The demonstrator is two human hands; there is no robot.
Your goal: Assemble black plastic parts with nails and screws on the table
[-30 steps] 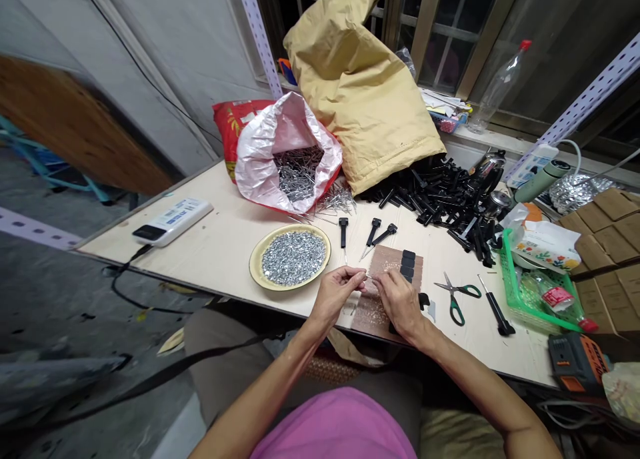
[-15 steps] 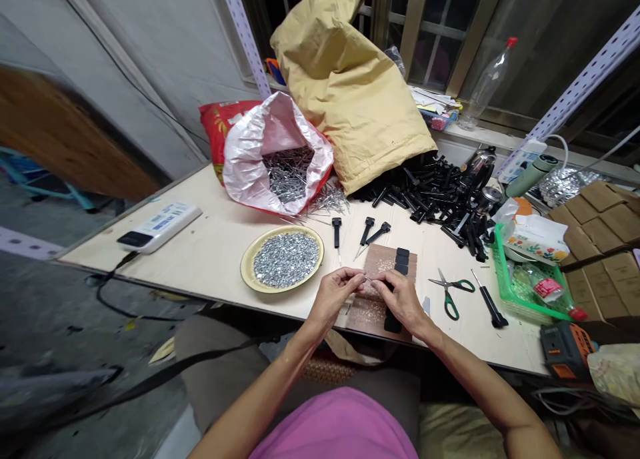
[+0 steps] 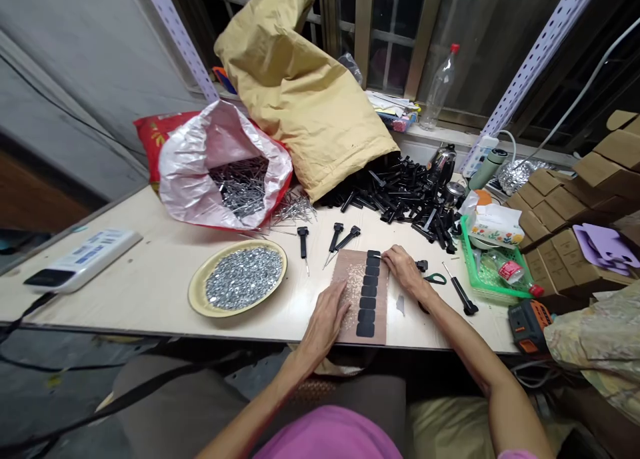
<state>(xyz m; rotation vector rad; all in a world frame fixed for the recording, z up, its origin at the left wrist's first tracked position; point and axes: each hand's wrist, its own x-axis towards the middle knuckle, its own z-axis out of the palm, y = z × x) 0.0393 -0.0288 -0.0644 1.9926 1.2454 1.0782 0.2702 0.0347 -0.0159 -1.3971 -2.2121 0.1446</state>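
A brown board [image 3: 349, 332] lies at the table's front edge, with a column of black rounded pads [image 3: 369, 291] along its right part and pale specks on its left. My left hand [image 3: 323, 319] rests on the board's left side, fingers stretched out and holding nothing. At the top pad, my right hand [image 3: 404, 271] has its thumb and fingers pinched together; a small pale glint shows at the tips, too small to name. Green-handled scissors [image 3: 437, 278] lie partly hidden under my right forearm. Left of the board stands a yellow dish [image 3: 199, 297] of small silvery pieces.
Several black-handled tools with thin metal shafts [image 3: 303, 242] lie behind the board, another [image 3: 463, 295] at right. Farther back are a bag of metal rods [image 3: 185, 179], a yellow sack [image 3: 310, 105] and heaped black parts [image 3: 400, 192]. A green basket [image 3: 493, 287] and power bank [image 3: 83, 262] flank them.
My hands have parted from their pinch together above the board. The left has come down flat on it; the right has moved to the top pad. The view has shifted right.
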